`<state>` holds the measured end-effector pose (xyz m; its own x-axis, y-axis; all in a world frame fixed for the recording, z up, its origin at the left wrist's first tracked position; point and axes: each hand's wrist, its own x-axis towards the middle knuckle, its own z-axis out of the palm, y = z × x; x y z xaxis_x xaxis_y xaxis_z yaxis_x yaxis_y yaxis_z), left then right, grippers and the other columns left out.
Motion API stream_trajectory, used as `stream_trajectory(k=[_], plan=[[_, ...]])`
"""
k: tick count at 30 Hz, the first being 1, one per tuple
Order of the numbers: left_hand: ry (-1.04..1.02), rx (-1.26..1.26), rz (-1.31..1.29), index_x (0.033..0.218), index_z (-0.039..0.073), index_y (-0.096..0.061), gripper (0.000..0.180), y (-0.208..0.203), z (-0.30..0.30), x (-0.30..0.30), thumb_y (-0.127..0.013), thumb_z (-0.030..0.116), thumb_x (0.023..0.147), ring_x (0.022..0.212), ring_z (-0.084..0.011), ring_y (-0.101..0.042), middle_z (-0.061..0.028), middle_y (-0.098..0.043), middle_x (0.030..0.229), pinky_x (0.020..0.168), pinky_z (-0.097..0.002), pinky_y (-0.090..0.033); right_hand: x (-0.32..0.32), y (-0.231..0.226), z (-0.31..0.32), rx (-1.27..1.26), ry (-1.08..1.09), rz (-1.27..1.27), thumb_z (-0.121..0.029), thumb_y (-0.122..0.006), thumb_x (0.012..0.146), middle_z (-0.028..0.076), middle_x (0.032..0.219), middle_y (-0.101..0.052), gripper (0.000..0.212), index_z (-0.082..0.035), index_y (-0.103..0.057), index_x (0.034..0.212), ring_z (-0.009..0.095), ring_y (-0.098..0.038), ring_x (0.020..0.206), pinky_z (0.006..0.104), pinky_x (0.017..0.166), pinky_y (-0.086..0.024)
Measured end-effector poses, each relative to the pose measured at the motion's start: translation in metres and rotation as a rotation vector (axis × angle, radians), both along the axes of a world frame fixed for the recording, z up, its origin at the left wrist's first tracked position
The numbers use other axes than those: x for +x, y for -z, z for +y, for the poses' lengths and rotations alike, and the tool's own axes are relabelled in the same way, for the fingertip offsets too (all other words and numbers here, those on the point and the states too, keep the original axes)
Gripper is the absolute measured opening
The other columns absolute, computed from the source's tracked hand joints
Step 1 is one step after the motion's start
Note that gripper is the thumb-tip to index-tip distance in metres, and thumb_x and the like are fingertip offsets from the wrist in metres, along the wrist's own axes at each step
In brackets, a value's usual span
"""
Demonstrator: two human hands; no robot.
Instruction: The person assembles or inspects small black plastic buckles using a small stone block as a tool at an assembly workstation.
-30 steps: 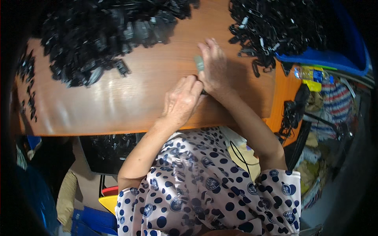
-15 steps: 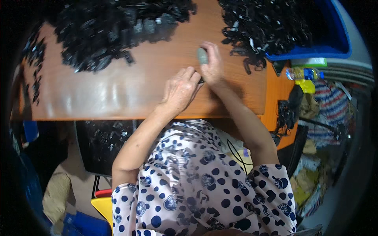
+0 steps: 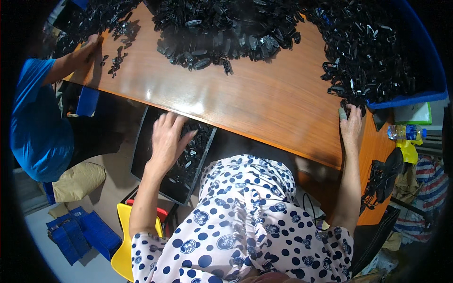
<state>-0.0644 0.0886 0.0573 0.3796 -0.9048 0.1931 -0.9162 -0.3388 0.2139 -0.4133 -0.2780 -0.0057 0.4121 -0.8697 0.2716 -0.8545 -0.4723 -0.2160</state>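
My left hand (image 3: 167, 139) is open, fingers stretched and thumb apart, with nothing visible in it. It hovers over a black tray (image 3: 138, 148) below the table's front edge; small black plastic parts (image 3: 191, 153) lie in the tray. My right hand (image 3: 351, 126) is at the table's right side, by the near edge of the right-hand pile of black plastic clip-like parts (image 3: 365, 56). A grey-green cover wraps its thumb. Its fingers close around a small black part (image 3: 346, 102), partly hidden by the fingertips.
Another heap of black parts (image 3: 222, 37) lies at the table's (image 3: 236, 99) far middle. A blue bin (image 3: 436, 89) borders the right pile. A bottle (image 3: 406, 131) lies near it. At left a person in a blue shirt (image 3: 42, 122) reaches onto the table. A yellow chair (image 3: 123, 236) stands below.
My hands, together over the table before, are now apart: the left has moved left and down over the tray, the right to the right-hand pile. The view has shifted, showing a person at left.
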Motion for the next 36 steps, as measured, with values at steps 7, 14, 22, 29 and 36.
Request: stream_trajectory(k=[7,14,22,29,36], plan=[[-0.105,-0.080,0.114,0.109,0.004,-0.049,0.039,0.036,-0.150,0.024,-0.065,0.032,0.087,0.080,-0.0393,-0.063,-0.0203,-0.063,0.092,0.067,-0.0472,-0.049,0.004,-0.019,0.011,0.036,-0.240,-0.127,-0.012,-0.056,0.090,0.020,0.100,-0.057,0.025,0.002,-0.054,0.111,0.039,-0.057,0.096,0.0440,0.082,-0.045],[0.032,-0.242,0.283,0.107,-0.002,-0.051,0.027,0.061,-0.168,0.029,-0.063,0.012,0.087,0.083,-0.0398,-0.065,-0.0225,-0.065,0.094,0.070,-0.0449,-0.052,0.023,0.002,0.048,1.039,-0.283,-1.099,-0.020,-0.052,0.095,0.008,0.098,-0.057,0.034,-0.003,-0.048,0.125,0.009,-0.059,0.072,0.0172,0.050,-0.045],[0.083,-0.332,1.778,0.113,0.003,-0.054,0.026,0.056,-0.137,-0.058,-0.064,0.006,0.089,0.074,-0.0117,-0.063,-0.0075,-0.065,0.088,0.069,-0.0226,-0.052,0.106,-0.031,0.097,1.620,-0.470,-1.230,-0.013,-0.054,0.094,0.006,0.096,-0.060,0.033,-0.004,-0.047,0.125,0.008,-0.055,0.073,0.0168,0.059,-0.041],[0.253,-0.301,1.761,0.115,0.002,-0.048,0.025,0.063,-0.135,-0.066,-0.058,0.005,0.093,0.090,-0.0126,-0.062,-0.0056,-0.062,0.096,0.080,-0.0263,-0.052,0.115,-0.042,0.104,1.561,-0.402,-0.971,-0.017,-0.058,0.093,0.001,0.089,-0.060,0.025,-0.006,-0.052,0.114,0.005,-0.052,0.074,0.0157,0.063,-0.039],[0.248,-0.259,1.554,0.111,0.002,-0.056,0.022,0.071,-0.134,-0.064,-0.062,0.005,0.090,0.091,-0.0124,-0.060,-0.0037,-0.062,0.099,0.083,-0.0270,-0.050,0.118,-0.031,0.097,1.550,-0.432,-0.824,-0.017,-0.059,0.093,0.001,0.088,-0.061,0.021,-0.005,-0.055,0.110,0.004,-0.052,0.074,0.0171,0.063,-0.039]])
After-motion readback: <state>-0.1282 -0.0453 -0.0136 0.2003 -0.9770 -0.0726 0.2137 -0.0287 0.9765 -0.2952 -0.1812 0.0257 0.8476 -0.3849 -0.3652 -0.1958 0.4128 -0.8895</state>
